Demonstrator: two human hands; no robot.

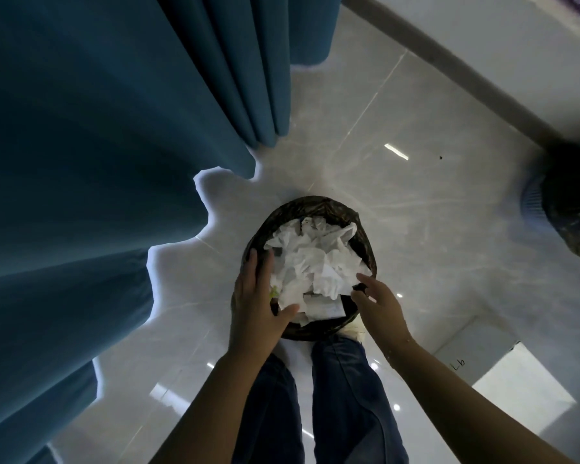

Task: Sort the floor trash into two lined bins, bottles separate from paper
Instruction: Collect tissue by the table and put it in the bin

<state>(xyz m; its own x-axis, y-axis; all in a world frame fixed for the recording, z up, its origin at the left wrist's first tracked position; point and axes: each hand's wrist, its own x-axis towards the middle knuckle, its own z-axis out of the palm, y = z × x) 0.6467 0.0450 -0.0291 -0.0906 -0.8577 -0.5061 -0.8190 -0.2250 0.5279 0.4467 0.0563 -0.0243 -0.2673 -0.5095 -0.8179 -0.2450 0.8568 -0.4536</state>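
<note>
A round bin (365, 242) lined with a dark bag stands on the floor just in front of my feet. Crumpled white paper (315, 262) fills it to the rim. My left hand (258, 296) lies over the bin's left rim, fingers straight, thumb touching the paper's lower edge. My right hand (379, 303) hovers at the right rim, fingers loosely spread, fingertips near the bag's edge; I cannot tell whether it pinches the liner. A second dark-lined bin (570, 212) stands at the right edge, partly cut off, its contents hidden.
Blue curtains (98, 162) hang along the left, close to the bin. Glossy grey floor tiles (416, 162) stretch ahead to a wall skirting at top right. A white sheet-like panel (523, 393) lies on the floor at lower right. My jeans-clad legs (332, 396) stand below the bin.
</note>
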